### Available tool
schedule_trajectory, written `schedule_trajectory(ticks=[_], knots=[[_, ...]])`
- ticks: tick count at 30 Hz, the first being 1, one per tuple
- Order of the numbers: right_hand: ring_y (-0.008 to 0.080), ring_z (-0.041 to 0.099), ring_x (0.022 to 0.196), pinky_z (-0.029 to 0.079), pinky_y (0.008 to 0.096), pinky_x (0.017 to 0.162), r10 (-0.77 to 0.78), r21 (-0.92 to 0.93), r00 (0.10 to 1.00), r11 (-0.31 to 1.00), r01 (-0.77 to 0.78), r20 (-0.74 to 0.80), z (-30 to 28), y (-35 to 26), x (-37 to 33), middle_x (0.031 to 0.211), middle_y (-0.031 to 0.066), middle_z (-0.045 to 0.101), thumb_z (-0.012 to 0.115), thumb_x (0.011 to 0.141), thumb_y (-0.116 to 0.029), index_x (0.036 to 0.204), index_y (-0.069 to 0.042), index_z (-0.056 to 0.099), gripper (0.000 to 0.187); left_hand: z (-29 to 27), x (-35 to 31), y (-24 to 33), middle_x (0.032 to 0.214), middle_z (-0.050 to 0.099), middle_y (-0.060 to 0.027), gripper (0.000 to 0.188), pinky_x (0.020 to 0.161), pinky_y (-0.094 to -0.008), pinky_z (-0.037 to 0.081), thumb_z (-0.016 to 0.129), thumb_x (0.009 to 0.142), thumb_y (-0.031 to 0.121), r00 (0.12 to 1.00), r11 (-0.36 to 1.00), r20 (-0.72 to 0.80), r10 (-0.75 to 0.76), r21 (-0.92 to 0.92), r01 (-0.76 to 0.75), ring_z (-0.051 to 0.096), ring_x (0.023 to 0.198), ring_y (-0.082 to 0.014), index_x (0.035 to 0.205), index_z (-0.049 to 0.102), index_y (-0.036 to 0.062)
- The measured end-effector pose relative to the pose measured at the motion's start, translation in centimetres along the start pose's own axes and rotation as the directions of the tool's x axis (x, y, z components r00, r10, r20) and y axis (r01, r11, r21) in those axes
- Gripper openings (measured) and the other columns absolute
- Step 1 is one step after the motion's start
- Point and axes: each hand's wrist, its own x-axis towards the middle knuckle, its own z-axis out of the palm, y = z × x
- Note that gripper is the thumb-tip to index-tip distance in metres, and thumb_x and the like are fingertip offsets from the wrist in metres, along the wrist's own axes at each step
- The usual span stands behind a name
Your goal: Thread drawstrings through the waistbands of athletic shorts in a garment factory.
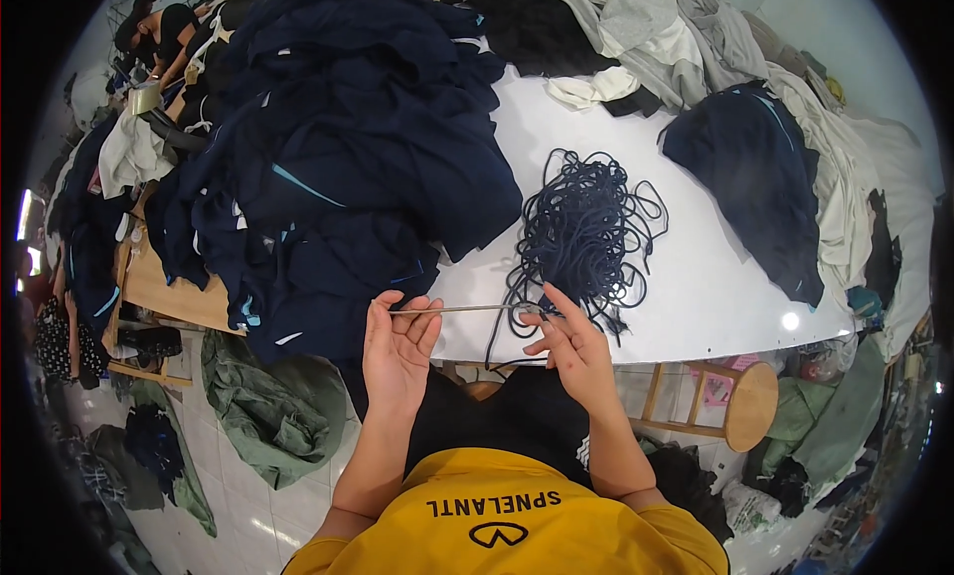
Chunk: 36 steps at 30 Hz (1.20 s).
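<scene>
A thin, straight metal rod [462,309] lies level above the table's near edge. My left hand [397,361] pinches its left end between thumb and fingers, palm turned up. At its other end my right hand [574,354] is closed, with a short dark piece of cord at the fingertips. Whether that cord passes through the rod's tip is too small to tell. Just beyond my right hand, a tangled heap of navy cord [586,227] rests on the white tabletop [696,322], and one strand hangs over the near edge.
A large pile of navy garments [348,158] covers the table's left side. Another navy piece [745,177] lies at right, near grey and white fabric [646,23]. Below stand a wooden stool [752,406] and a green cloth sack [273,411]. A person [164,33] bends over work at far left.
</scene>
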Motion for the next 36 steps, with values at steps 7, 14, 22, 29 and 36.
schedule_trajectory(ticks=[7,14,22,29,36], knots=[[0.0099,0.065,0.074,0.04,0.0156,0.052,0.059,0.099,0.998,0.993,-0.057,-0.014,0.1,0.3,0.3,0.105,0.01,0.067,0.049,0.096,-0.011,0.123,-0.001,0.054,0.029,0.1,0.0,0.0,0.102,0.064,-0.0117,0.027,0.088,-0.0318,0.053,0.037,0.101,0.033,0.999,0.999,-0.001,-0.035,-0.037,0.035,0.062,0.105,-0.0261,0.109,0.049,0.0101],[0.0093,0.065,0.069,0.039,0.0154,0.051,0.054,0.131,0.997,0.99,-0.047,-0.05,0.1,0.6,0.4,0.103,0.0096,0.068,0.05,0.096,-0.011,0.117,0.0,0.057,0.025,0.0,-0.1,-0.1,0.102,0.063,-0.0121,0.027,0.088,-0.0321,0.053,0.035,0.102,0.032,0.999,0.998,0.011,-0.035,-0.049,0.035,0.062,0.105,-0.0264,0.11,0.048,0.0099],[0.0088,0.061,0.061,0.04,0.017,0.05,0.223,0.321,0.975,0.925,-0.204,-0.022,0.0,1.2,0.5,0.095,0.0125,0.069,0.051,0.096,-0.015,0.106,-0.001,0.059,0.019,-0.5,-0.4,-0.2,0.098,0.062,-0.0118,0.026,0.086,-0.0314,0.054,0.033,0.102,0.032,0.988,1.0,0.154,-0.002,-0.011,0.004,0.063,0.102,-0.0262,0.11,0.046,0.0099],[0.0081,0.06,0.062,0.042,0.018,0.055,0.161,0.327,0.987,0.933,-0.154,0.003,-0.1,1.1,0.2,0.092,0.012,0.069,0.05,0.096,-0.017,0.115,-0.002,0.058,0.025,-0.8,-0.1,-0.2,0.099,0.062,-0.0114,0.025,0.087,-0.0313,0.054,0.035,0.102,0.031,0.996,0.996,0.076,0.049,-0.081,-0.043,0.062,0.103,-0.0263,0.11,0.046,0.0107],[0.0058,0.055,0.066,0.042,0.0173,0.062,0.042,0.281,0.999,0.958,-0.047,0.023,0.0,0.7,0.0,0.089,0.0092,0.069,0.05,0.096,-0.016,0.126,-0.003,0.053,0.033,-0.9,-0.1,-0.2,0.1,0.062,-0.0113,0.024,0.088,-0.0312,0.054,0.036,0.101,0.031,0.997,0.995,0.065,0.051,-0.092,-0.045,0.061,0.104,-0.0263,0.109,0.046,0.0109]])
